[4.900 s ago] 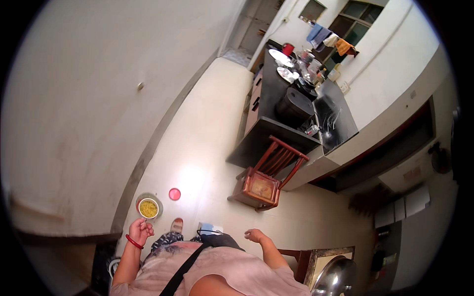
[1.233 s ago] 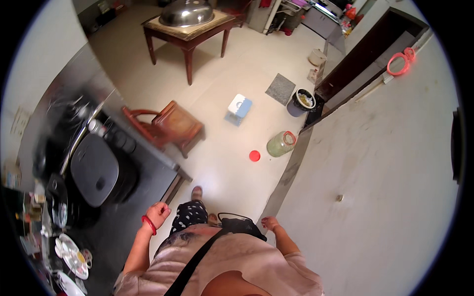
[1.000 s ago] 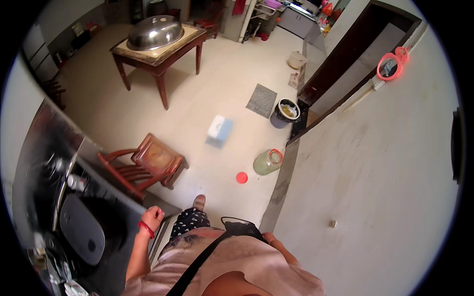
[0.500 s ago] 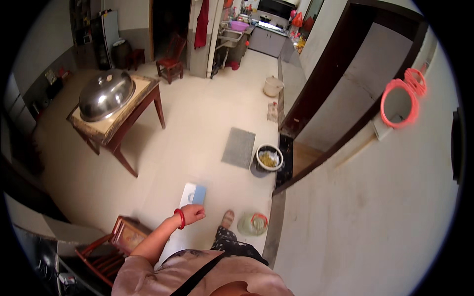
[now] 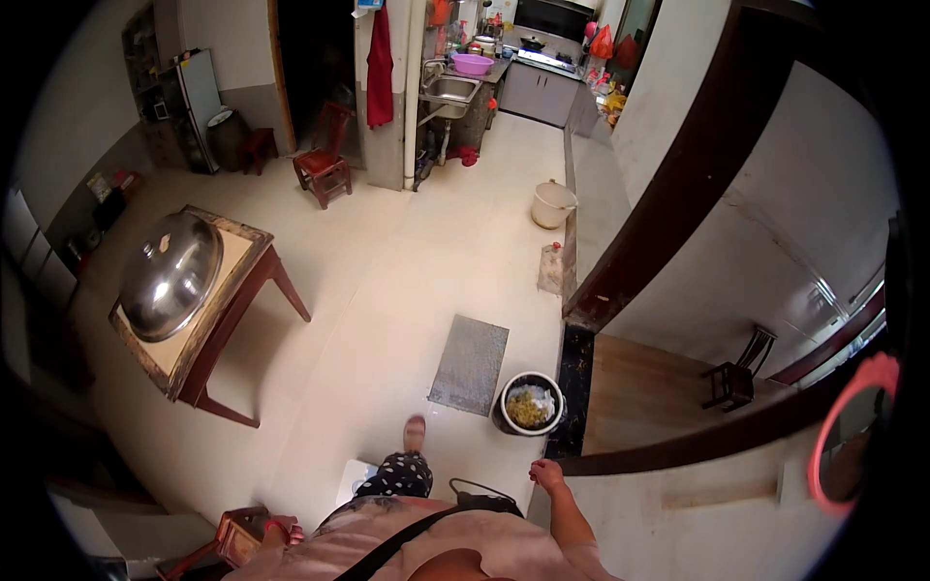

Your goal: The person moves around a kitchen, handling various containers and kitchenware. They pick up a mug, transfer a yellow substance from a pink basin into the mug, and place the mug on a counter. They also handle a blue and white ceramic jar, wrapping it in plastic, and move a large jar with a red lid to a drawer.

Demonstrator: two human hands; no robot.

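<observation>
My left hand (image 5: 283, 529), low at the left, is beside the red-brown wooden chair (image 5: 240, 538); a red bangle is on its wrist. Blur hides its fingers, and whether it touches the chair is unclear. My right hand (image 5: 547, 473) hangs at my right side with fingers curled in and nothing visible in them. Just beyond it on the floor stands a dark bucket (image 5: 503, 418) with a pale rim, holding yellowish scraps and something white. My foot (image 5: 415, 435) is forward, beside a white flat object (image 5: 357, 476) partly hidden by my leg.
A grey mat (image 5: 469, 364) lies ahead. A large metal dome cover (image 5: 172, 278) sits on the wooden table (image 5: 242, 306) at left. Further off are a pale bucket (image 5: 553, 204), a red chair (image 5: 324, 167) and a sink (image 5: 452, 90). A dark-framed doorway (image 5: 668, 184) opens right.
I have moved forward; the mat, bucket and table are nearer. My left hand has swung back and down toward the chair, and my right hand has come into view.
</observation>
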